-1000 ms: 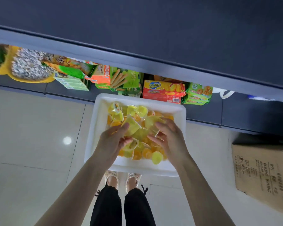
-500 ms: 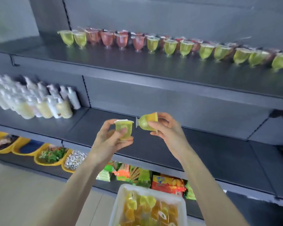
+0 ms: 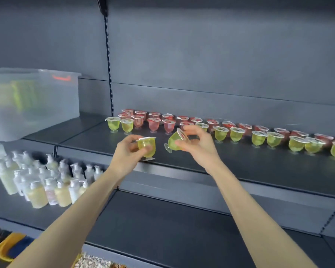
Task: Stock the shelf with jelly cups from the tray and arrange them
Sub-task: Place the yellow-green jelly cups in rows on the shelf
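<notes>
My left hand [image 3: 129, 153] grips a yellow jelly cup [image 3: 147, 147], upright, its foot touching or just above the front edge of the dark shelf [image 3: 201, 163]. My right hand [image 3: 196, 142] pinches a second yellow-green jelly cup [image 3: 174, 140], tilted on its side above the shelf. Behind my hands stand rows of jelly cups: yellow-green ones [image 3: 258, 138] in front and red ones [image 3: 154, 123] at the back. The tray is out of view.
A clear plastic storage bin [image 3: 33, 101] sits on the same shelf at the left. Pump bottles [image 3: 46, 182] crowd the lower shelf at the left. The lower shelf [image 3: 182, 229] beneath my arms is bare dark metal. Yellow bowls [image 3: 6, 246] show at the bottom left.
Both hands picked a jelly cup out of the tray, rose past the lower shelf and reached the jelly shelf. The view swung up from the floor and tray to the shelf.
</notes>
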Tool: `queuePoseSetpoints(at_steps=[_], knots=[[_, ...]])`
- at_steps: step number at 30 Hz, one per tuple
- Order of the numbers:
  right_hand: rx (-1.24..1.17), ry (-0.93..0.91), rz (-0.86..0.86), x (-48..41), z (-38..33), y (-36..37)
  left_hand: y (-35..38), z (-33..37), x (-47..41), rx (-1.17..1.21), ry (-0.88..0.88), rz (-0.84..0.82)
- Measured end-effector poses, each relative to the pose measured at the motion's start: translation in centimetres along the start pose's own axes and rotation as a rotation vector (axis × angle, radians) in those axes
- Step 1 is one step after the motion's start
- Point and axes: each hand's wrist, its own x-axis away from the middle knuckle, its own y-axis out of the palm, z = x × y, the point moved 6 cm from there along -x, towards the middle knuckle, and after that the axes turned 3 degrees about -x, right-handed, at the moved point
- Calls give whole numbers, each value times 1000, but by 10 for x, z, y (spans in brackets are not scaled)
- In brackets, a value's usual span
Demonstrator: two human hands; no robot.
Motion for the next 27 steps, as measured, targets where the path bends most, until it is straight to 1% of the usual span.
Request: queuePoseSetpoints(at_steps=[2, 5, 9, 12, 16, 19, 23, 27], knots=[[89, -2, 24, -23, 7, 15, -10, -10, -32, -95, 4, -37], [283, 6, 16, -53, 17, 35, -18, -23, -78, -258, 34, -59], [509, -24, 40, -90, 29, 55, -14, -29, -119, -338, 91, -95], [668, -21, 13, -111, 39, 70, -9, -32, -137, -411, 135, -134], [742, -17, 17, -129, 51, 81, -4, -41, -155, -571, 211, -144], [769, -13, 21, -135, 61, 84, 3, -46, -160, -651, 229, -177], [800, -7, 44, -139, 66, 88, 5, -50, -164, -704, 223, -182], [856, -14, 23, -138, 66, 93, 5, -48, -163, -772, 247, -212]])
